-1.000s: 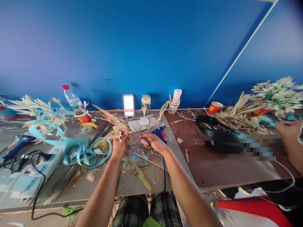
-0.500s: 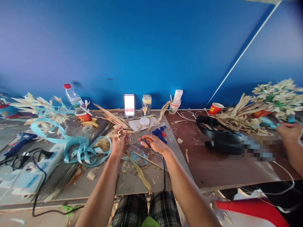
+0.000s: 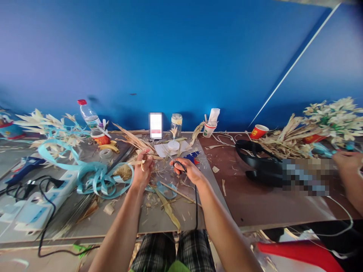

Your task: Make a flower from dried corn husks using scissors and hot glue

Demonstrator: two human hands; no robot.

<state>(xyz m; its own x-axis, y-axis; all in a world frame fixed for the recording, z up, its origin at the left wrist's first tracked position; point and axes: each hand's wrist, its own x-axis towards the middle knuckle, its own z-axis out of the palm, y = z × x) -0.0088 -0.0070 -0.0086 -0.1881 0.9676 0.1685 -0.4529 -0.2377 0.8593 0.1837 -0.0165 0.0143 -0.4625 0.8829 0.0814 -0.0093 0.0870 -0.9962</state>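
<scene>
My left hand [image 3: 142, 169] is closed on a thin strip of dried corn husk [image 3: 135, 162], held just above the grey table [image 3: 159, 219]. My right hand [image 3: 187, 170] is closed around the black handles of a pair of scissors [image 3: 178, 164], whose blades point toward the husk. The two hands are about a hand's width apart. A blue glue gun [image 3: 191, 156] lies just behind my right hand. Loose husk scraps [image 3: 167, 207] litter the table in front of me.
A tangle of light blue ribbon [image 3: 93, 175] lies left of my hands, near a power strip [image 3: 36, 209] and another glue gun [image 3: 24, 168]. A bottle [image 3: 87, 115], jar [image 3: 176, 122] and paper cups [image 3: 209, 128] stand at the back. Another person's hand [image 3: 347, 162] works at the right by husk flowers [image 3: 331, 121].
My right hand has lifted slightly and turned, so the black scissor handles now show in its grip. My left hand has raised the husk strip a little.
</scene>
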